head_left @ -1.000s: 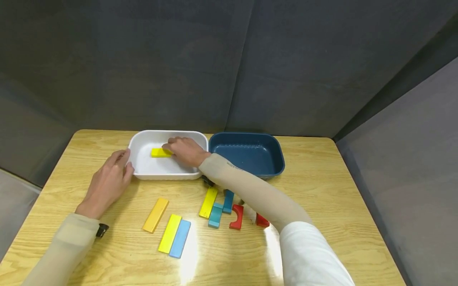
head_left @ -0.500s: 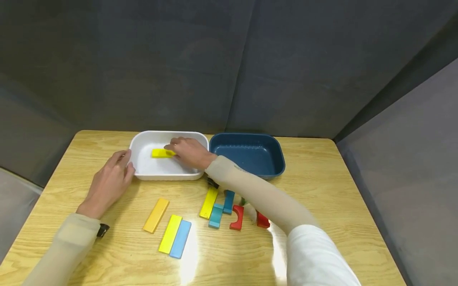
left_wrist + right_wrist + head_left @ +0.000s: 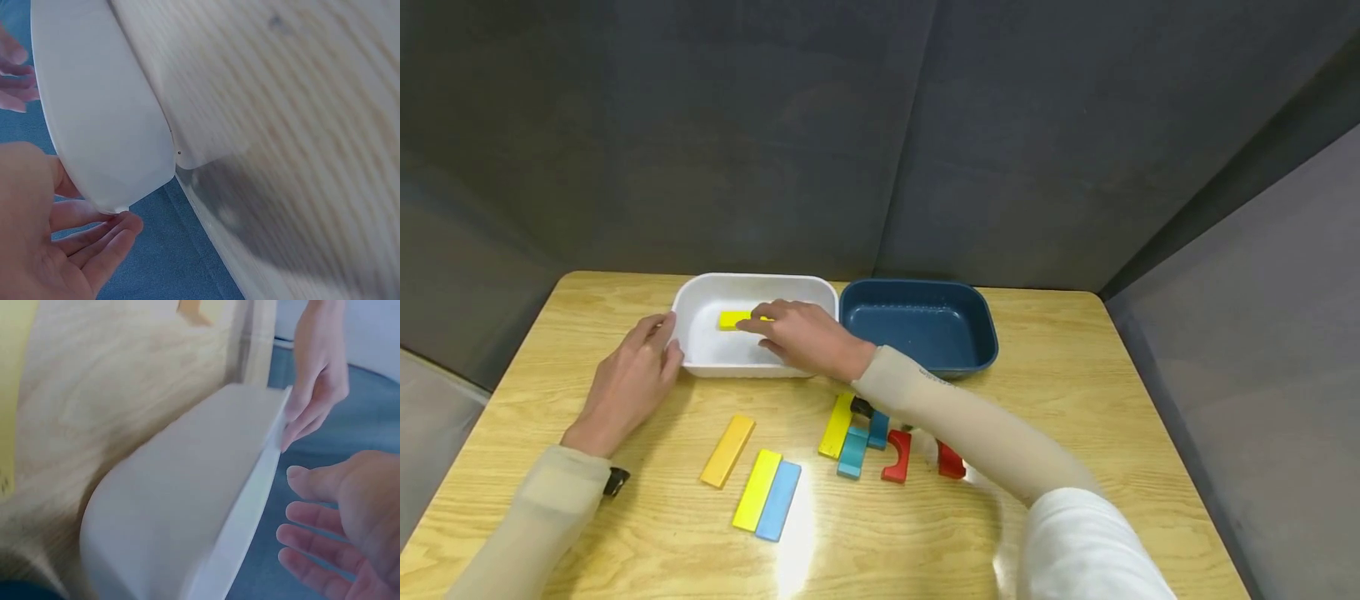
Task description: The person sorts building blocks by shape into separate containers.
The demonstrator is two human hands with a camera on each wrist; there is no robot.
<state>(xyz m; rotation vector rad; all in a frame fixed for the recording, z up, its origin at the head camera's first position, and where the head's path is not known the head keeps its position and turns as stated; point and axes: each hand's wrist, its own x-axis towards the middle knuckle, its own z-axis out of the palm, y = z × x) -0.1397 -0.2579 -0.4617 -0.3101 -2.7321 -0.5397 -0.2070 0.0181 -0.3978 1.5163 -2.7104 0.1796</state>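
A yellow rectangular block [image 3: 730, 320] lies on the floor of a white plastic tub [image 3: 700, 348]. My left hand [image 3: 628, 385] grips the tub's left end; in the left wrist view its thumb and fingers pinch the rim. Over the tub's right half, my right hand [image 3: 811, 337] hovers and partly covers the block. The right wrist view shows that hand [image 3: 356, 519] with thumb and fingers spread and nothing between them, above the tub's rim.
A navy tub [image 3: 917, 333] adjoins the white one. In front lie an orange block [image 3: 727, 452], a yellow block [image 3: 756, 490], a light blue block [image 3: 778, 502], another yellow block [image 3: 833, 429], a teal piece [image 3: 852, 453] and a red arch [image 3: 897, 457]. My right forearm hides others.
My right hand has let go of the yellow block and drawn back slightly right and toward me, its fingers straighter. The left hand stays on the tub.
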